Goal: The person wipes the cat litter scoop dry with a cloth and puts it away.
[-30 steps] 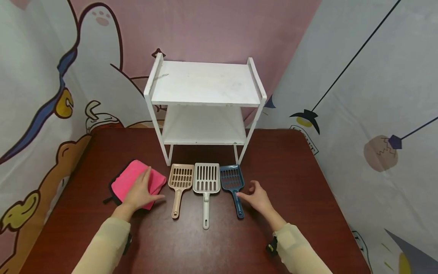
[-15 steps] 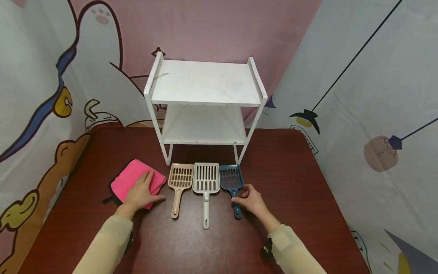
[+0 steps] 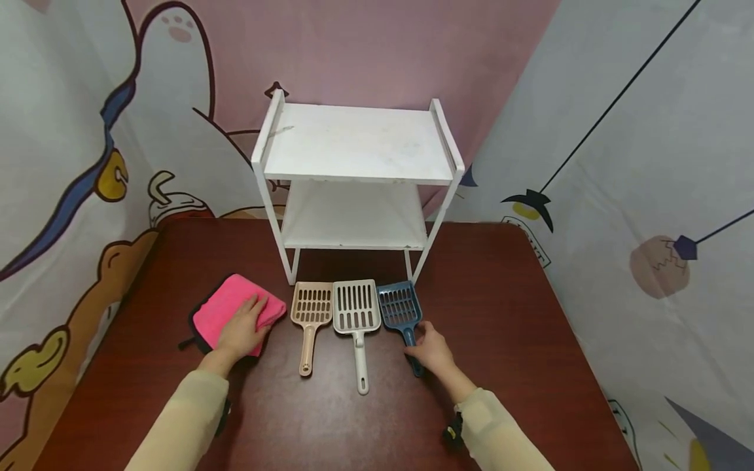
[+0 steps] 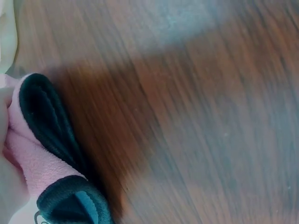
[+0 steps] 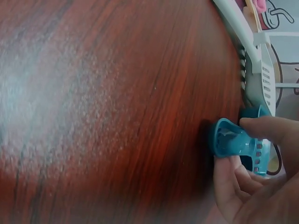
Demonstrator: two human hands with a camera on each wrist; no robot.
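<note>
Three slotted scoops lie side by side on the dark wooden table (image 3: pixel 506 307), in front of a white two-tier shelf (image 3: pixel 356 144): a tan scoop (image 3: pixel 310 311), a grey scoop (image 3: pixel 355 313) and a blue scoop (image 3: pixel 400 306). My right hand (image 3: pixel 432 350) grips the blue scoop's handle (image 5: pixel 233 140), with thumb and fingers curled round it. My left hand (image 3: pixel 241 330) rests flat on a folded pink cloth (image 3: pixel 226 306) with a black edge (image 4: pixel 44 123), to the left of the scoops.
The shelf stands at the back of the table, both tiers bare. Printed fabric walls (image 3: pixel 636 150) close in the left, back and right sides. The table's near edge lies below my sleeves (image 3: pixel 182 425).
My right hand moved in from beside the blue scoop and closed round its handle; the scoop has shifted slightly. The left hand stays on the pink cloth.
</note>
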